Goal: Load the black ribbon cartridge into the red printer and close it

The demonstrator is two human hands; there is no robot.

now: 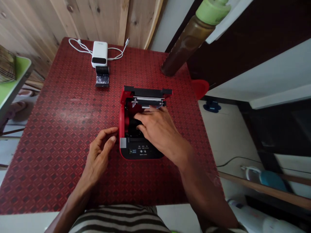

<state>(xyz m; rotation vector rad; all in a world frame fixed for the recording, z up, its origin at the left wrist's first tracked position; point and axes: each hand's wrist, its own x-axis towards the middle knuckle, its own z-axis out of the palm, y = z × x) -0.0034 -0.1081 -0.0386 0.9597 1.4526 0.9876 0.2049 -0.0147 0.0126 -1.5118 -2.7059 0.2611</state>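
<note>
At the frame's centre, the red-and-black printer (134, 144) could skid if the right hand (159, 126), reaching inside, pushes hard: the left hand (100, 147), open and empty, seems barely to brace its side. The right's grip is hidden.

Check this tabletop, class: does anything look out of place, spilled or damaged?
Nothing looks spilled or clearly damaged. One small oddity: a pale patch on the left side of the red-and-black machine, near its front, stands out against the darker casing.
</note>
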